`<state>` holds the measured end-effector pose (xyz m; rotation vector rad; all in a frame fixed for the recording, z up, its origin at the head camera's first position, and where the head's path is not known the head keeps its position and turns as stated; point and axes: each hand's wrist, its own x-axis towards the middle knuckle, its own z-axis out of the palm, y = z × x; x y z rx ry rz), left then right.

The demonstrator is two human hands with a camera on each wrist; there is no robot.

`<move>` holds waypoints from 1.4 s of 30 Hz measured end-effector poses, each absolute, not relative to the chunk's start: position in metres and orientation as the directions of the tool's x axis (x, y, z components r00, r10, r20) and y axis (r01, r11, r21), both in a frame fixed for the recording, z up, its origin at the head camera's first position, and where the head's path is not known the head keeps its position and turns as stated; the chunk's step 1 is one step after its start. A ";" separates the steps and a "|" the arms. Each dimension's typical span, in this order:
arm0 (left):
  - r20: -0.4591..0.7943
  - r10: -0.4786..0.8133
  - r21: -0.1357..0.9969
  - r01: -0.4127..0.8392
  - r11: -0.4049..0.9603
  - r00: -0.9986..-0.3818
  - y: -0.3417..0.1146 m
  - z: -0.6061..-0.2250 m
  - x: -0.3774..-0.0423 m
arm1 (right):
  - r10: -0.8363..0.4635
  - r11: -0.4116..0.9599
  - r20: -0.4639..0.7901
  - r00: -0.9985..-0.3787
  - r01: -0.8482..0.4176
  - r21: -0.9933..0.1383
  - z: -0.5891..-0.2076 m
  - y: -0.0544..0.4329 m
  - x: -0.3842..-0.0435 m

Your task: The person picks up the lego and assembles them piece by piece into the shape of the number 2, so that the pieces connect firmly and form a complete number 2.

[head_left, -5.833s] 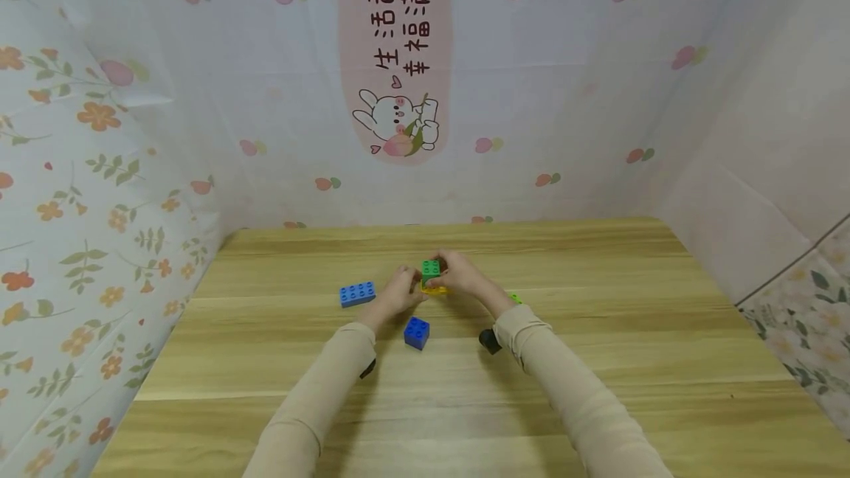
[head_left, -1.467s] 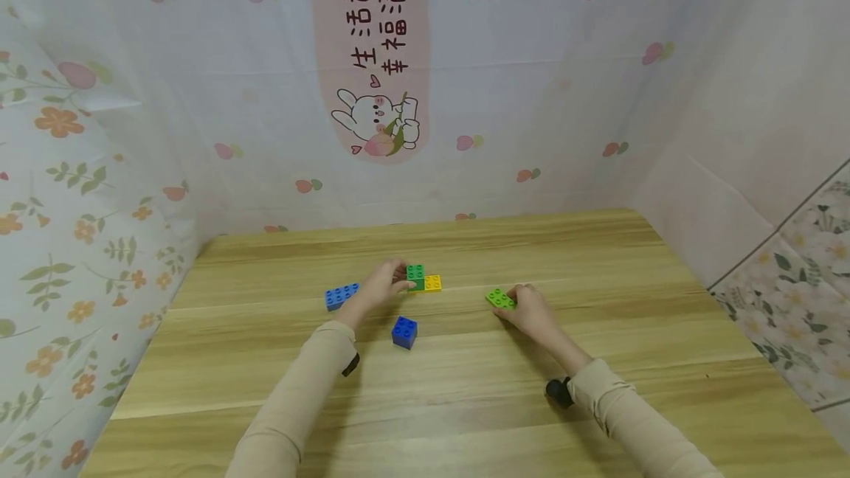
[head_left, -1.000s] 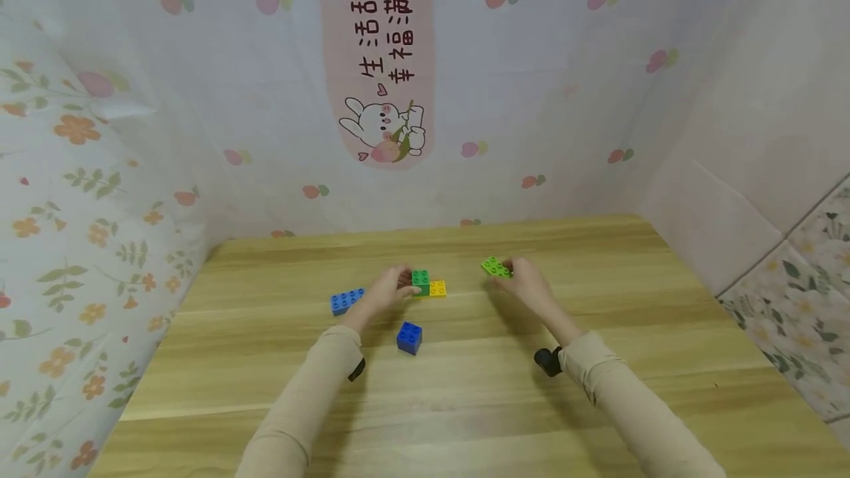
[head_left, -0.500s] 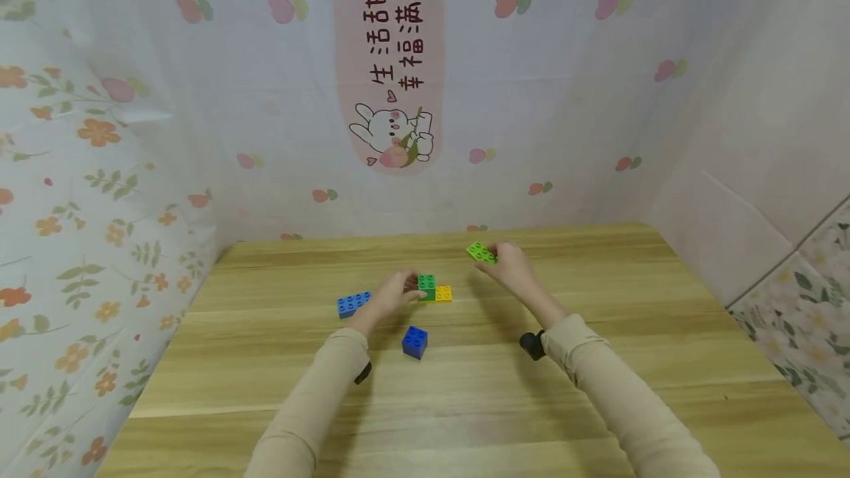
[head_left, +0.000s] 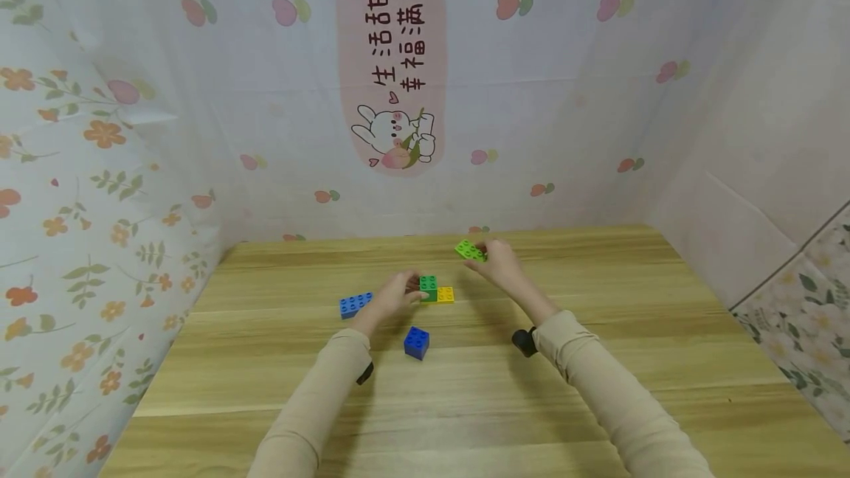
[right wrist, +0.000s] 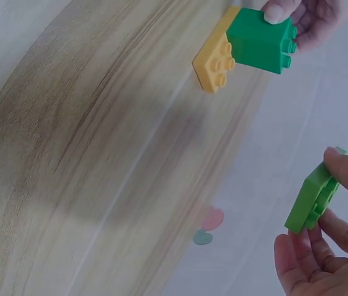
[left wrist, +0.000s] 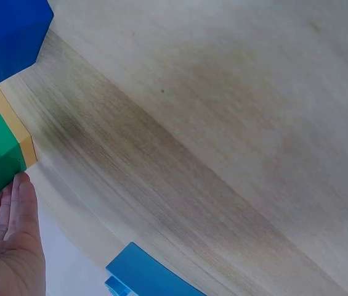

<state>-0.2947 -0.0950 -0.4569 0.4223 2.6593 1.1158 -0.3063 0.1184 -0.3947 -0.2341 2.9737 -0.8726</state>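
Observation:
A green block (head_left: 428, 283) sits on the left half of a flat yellow brick (head_left: 446, 295), whose right-hand studs are bare. My left hand (head_left: 390, 296) grips the green block from the left, thumb on its near side. In my right hand (head_left: 502, 270), thumb and fingertips pinch a flat lime-green brick (head_left: 470, 250) by its right end. This brick hangs in the air, behind and to the right of the green block. In the right wrist view the lime-green brick (right wrist: 309, 200) is apart from the yellow brick (right wrist: 215, 65).
A dark blue square block (head_left: 416, 343) stands on the wooden table (head_left: 451, 419), nearer than the green block. Left of the left hand lies a longer light blue brick (head_left: 355, 305). A printed cloth (head_left: 564, 116) hangs behind the table's far edge.
Earlier both hands were on the green block. My right hand then took the lime-green brick off the table at right, raised it and carried it leftward. My left hand keeps holding the green block.

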 end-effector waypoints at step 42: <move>-0.077 0.346 0.722 0.187 0.666 -0.935 -0.096 -0.460 -0.296 | -0.364 0.791 0.102 -0.926 -0.365 -0.491 -0.402 0.092 -0.310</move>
